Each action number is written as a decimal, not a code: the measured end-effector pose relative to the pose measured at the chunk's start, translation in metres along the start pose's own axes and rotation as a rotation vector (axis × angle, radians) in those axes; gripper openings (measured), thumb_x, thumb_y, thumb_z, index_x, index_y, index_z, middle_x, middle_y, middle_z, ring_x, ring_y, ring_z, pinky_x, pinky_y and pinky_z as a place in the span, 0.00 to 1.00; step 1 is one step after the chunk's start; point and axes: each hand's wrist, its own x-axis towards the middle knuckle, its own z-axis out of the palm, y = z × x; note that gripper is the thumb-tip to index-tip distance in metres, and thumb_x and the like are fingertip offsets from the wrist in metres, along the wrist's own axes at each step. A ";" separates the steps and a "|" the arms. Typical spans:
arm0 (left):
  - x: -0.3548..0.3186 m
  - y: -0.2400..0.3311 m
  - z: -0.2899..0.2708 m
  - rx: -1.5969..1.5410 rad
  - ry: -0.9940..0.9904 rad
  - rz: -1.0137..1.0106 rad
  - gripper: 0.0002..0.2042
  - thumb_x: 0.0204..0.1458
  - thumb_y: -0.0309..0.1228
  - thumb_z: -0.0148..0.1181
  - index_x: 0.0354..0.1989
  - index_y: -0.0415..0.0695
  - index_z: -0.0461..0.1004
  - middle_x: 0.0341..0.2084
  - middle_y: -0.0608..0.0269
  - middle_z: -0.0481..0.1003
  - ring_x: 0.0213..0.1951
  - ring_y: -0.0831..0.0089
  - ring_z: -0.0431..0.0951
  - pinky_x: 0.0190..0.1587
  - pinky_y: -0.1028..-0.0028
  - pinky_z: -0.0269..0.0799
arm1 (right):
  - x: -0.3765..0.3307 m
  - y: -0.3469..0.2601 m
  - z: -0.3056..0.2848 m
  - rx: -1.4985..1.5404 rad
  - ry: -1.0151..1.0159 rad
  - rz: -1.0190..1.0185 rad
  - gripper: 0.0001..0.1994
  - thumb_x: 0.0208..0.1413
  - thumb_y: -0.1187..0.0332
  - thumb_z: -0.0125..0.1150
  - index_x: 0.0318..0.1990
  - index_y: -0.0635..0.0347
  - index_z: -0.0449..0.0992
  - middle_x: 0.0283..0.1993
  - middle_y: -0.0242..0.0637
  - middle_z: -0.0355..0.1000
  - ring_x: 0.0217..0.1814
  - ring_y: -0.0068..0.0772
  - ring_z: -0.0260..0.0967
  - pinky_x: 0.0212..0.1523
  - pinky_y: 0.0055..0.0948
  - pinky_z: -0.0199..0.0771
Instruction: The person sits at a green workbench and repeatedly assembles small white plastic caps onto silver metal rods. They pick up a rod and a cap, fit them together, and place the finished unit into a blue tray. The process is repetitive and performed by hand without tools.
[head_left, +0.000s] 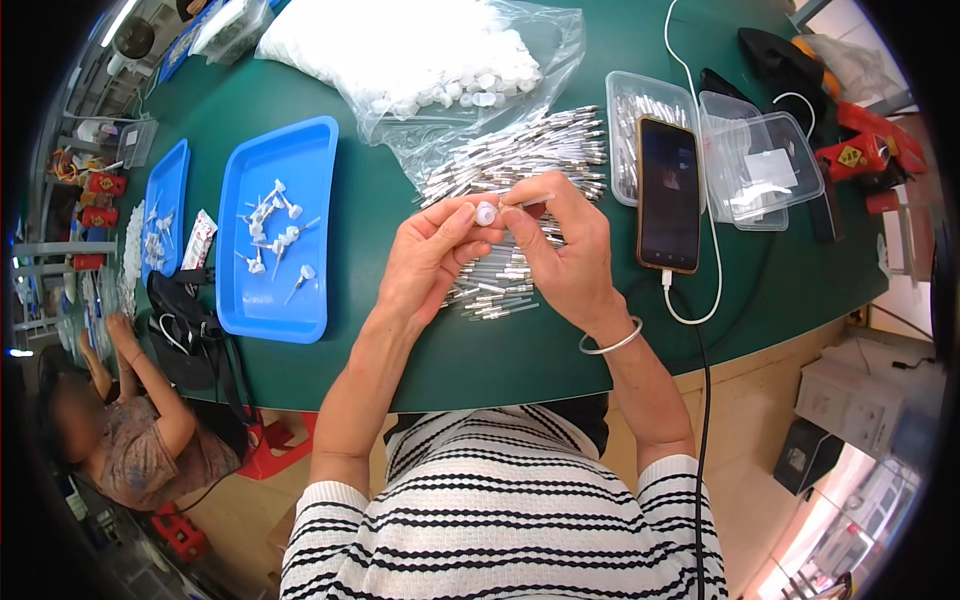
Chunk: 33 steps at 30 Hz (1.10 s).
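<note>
Above the table's near half, my left hand pinches a small round white plastic cap between thumb and fingertips. Right beside it, my right hand is closed on a thin pale tube, whose inner end is hidden by the fingers. The two hands nearly meet; whether cap and tube touch I cannot tell. Under and beyond them lies a heap of thin tubes with metal ends. Behind that heap, a clear plastic bag spills many white caps.
To the left, a blue tray holds several white-capped pieces; a smaller blue tray stands farther left. On the right, a phone with a white cable leans on a clear box of tubes. A co-worker sits at the far left.
</note>
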 end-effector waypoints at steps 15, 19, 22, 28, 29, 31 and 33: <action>0.000 -0.001 -0.001 -0.037 0.006 -0.018 0.14 0.59 0.31 0.53 0.48 0.33 0.72 0.37 0.57 0.78 0.36 0.75 0.79 0.39 0.81 0.77 | 0.001 0.001 -0.001 -0.045 -0.020 -0.057 0.04 0.50 0.76 0.60 0.34 0.60 0.73 0.32 0.36 0.71 0.33 0.38 0.69 0.34 0.32 0.68; 0.000 -0.001 -0.003 -0.043 0.008 -0.033 0.14 0.59 0.30 0.53 0.48 0.33 0.72 0.36 0.56 0.78 0.36 0.75 0.80 0.39 0.81 0.77 | 0.002 0.002 -0.002 -0.055 -0.036 -0.080 0.04 0.50 0.77 0.59 0.34 0.60 0.73 0.33 0.36 0.71 0.34 0.38 0.69 0.34 0.32 0.69; 0.000 -0.001 -0.003 -0.058 -0.001 -0.039 0.14 0.59 0.30 0.53 0.49 0.33 0.72 0.36 0.55 0.78 0.36 0.74 0.80 0.39 0.81 0.77 | 0.003 0.001 -0.002 -0.025 -0.040 -0.063 0.05 0.50 0.78 0.59 0.34 0.60 0.73 0.33 0.36 0.72 0.34 0.38 0.69 0.34 0.32 0.69; 0.000 0.001 -0.001 -0.050 -0.005 -0.031 0.14 0.59 0.30 0.53 0.49 0.33 0.72 0.36 0.55 0.78 0.36 0.74 0.80 0.40 0.81 0.77 | 0.002 -0.001 -0.002 0.004 -0.041 -0.031 0.05 0.50 0.78 0.59 0.34 0.61 0.74 0.33 0.36 0.71 0.34 0.37 0.69 0.34 0.31 0.69; 0.000 0.001 0.000 -0.042 -0.001 -0.029 0.14 0.59 0.30 0.53 0.49 0.33 0.72 0.37 0.55 0.78 0.36 0.74 0.80 0.39 0.81 0.77 | 0.002 -0.001 -0.002 0.005 -0.042 -0.023 0.05 0.50 0.78 0.59 0.34 0.61 0.74 0.33 0.36 0.71 0.34 0.37 0.69 0.34 0.32 0.69; 0.000 0.001 0.000 -0.026 0.007 -0.016 0.14 0.59 0.29 0.53 0.49 0.33 0.72 0.37 0.56 0.78 0.36 0.75 0.80 0.39 0.81 0.78 | 0.002 -0.001 -0.002 -0.012 -0.036 -0.023 0.05 0.49 0.79 0.59 0.35 0.61 0.74 0.33 0.36 0.71 0.34 0.38 0.69 0.34 0.32 0.69; 0.000 0.000 0.000 -0.011 0.014 -0.003 0.14 0.59 0.29 0.53 0.49 0.33 0.72 0.37 0.56 0.78 0.36 0.75 0.80 0.39 0.81 0.78 | 0.001 -0.001 -0.002 -0.031 -0.034 -0.031 0.06 0.49 0.79 0.59 0.35 0.61 0.74 0.33 0.37 0.71 0.34 0.38 0.69 0.34 0.32 0.69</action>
